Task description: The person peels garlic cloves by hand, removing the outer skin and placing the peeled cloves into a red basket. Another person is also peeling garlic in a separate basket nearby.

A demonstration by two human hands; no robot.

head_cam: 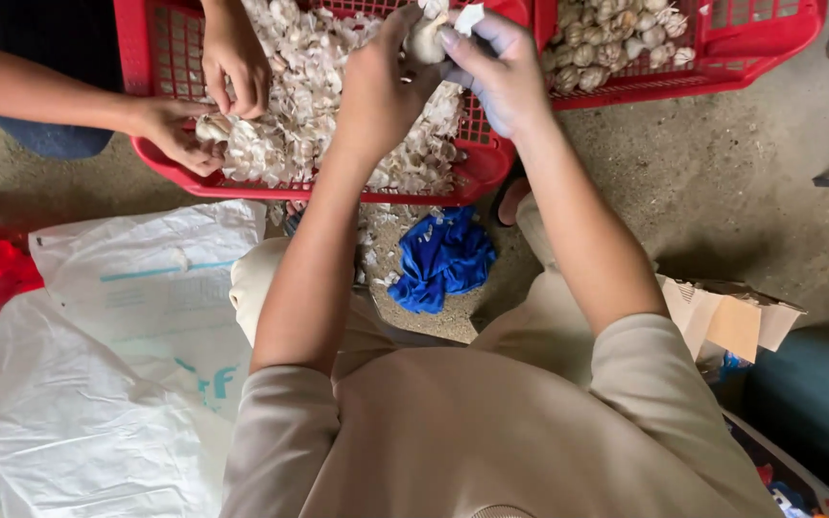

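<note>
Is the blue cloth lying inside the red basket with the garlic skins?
No, the blue cloth lies crumpled on the ground just in front of the red basket, outside its rim.

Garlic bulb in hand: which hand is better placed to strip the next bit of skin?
Right, probably. The left hand grips the garlic bulb over the red basket, while the right hand already pinches a loose skin flake beside it.
</note>
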